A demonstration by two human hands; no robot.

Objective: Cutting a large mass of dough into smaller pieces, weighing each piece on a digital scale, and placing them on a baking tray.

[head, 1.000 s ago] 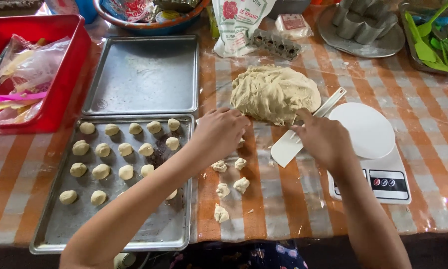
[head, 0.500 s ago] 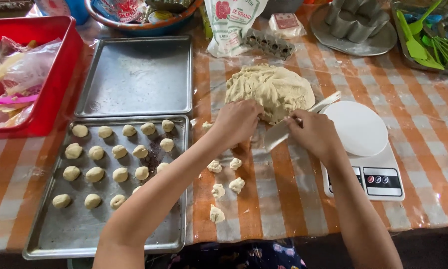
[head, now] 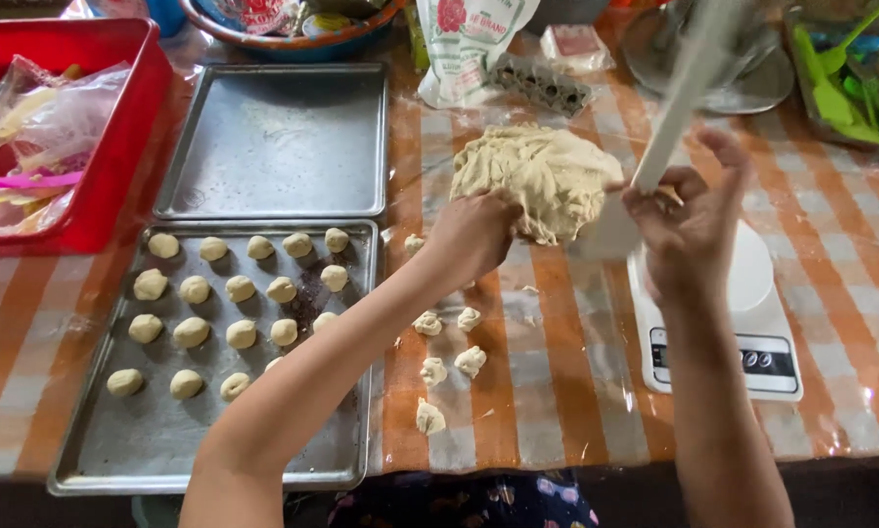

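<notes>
Lifted off the table, my right hand (head: 689,230) now grasps the white scraper (head: 654,147) upright; left fingers (head: 493,210) grip the dough mound's (head: 542,176) near edge.

Pale dough mound (head: 542,176) on the plastic-covered table – white scraper (head: 654,147) raised, blurred, beside it

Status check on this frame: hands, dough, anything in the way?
Left hand on the dough mound. Right hand holds the white scraper raised, blurred. Small dough pieces lie in front; nothing blocks the mound.
</notes>
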